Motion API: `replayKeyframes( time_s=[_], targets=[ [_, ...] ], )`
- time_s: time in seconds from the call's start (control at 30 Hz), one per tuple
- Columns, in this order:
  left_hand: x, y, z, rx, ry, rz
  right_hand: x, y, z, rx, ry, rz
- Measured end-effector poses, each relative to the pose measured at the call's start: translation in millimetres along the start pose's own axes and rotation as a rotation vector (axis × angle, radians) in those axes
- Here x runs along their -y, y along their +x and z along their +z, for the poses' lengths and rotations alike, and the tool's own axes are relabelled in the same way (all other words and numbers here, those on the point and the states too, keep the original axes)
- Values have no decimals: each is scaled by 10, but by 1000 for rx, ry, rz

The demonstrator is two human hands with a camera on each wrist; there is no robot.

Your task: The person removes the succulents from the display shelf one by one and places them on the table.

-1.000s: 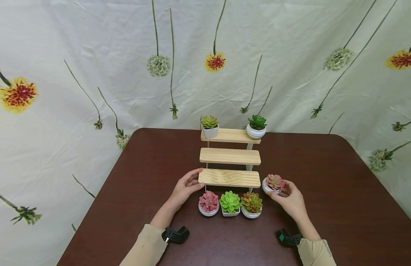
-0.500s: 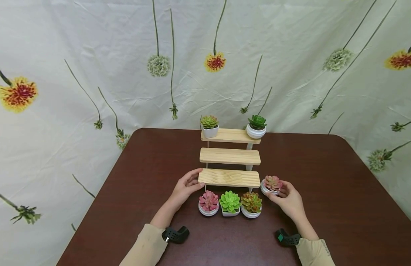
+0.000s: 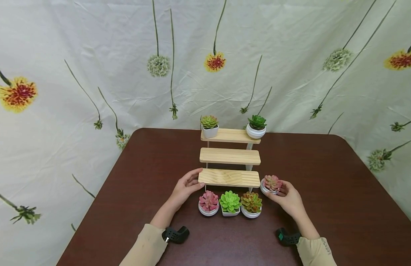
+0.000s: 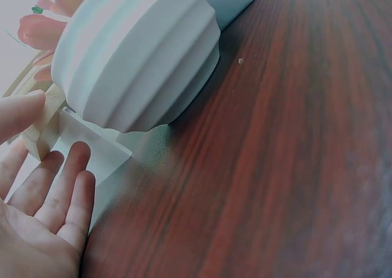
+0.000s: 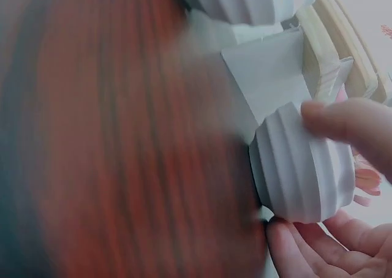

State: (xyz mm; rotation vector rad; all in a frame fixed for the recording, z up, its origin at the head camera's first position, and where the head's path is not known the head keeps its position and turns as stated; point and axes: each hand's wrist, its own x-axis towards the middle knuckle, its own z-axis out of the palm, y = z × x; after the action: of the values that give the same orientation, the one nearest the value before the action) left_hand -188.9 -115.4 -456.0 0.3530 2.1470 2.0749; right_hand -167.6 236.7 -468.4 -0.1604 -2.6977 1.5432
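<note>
Toward the middle of the tabletop, just off the right end of the lowest shelf, your right hand held a potted pink succulent, thumb and fingers spread only as wide as its white pot; whether the base touched the tabletop, I could not tell; your left hand pinched that shelf's left end between thumb and forefinger, the other fingers loosely bent. The likeliest trouble was a knock: an orange-brown succulent stood near the shelf's front right corner, and a low inward sweep of your right hand might have tipped it; bumping the shelf end could have jolted the stand, especially if your left hand eased off; the dark green succulent, at the top shelf's right end, seemed most exposed to such a jolt; a fingertip hold on ribbed sides might also have slipped.
</note>
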Motion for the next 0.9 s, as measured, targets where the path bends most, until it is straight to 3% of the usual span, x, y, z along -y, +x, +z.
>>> replayKeyframes(
  time_s=[0.2, 0.43, 0.63, 0.9],
  targets=[
    [0, 2, 4, -1, -9, -7, 87, 19, -57, 33, -5, -21],
    [-3, 3, 8, -6, -1, -23, 226, 81, -107, -7, -21, -67],
    [-8, 1, 5, -2, -7, -11, 352, 168, -145, -8, 56, -76],
    [6, 4, -3, -5, -6, -14, 576, 320, -183, -27, 80, -117]
  ],
)
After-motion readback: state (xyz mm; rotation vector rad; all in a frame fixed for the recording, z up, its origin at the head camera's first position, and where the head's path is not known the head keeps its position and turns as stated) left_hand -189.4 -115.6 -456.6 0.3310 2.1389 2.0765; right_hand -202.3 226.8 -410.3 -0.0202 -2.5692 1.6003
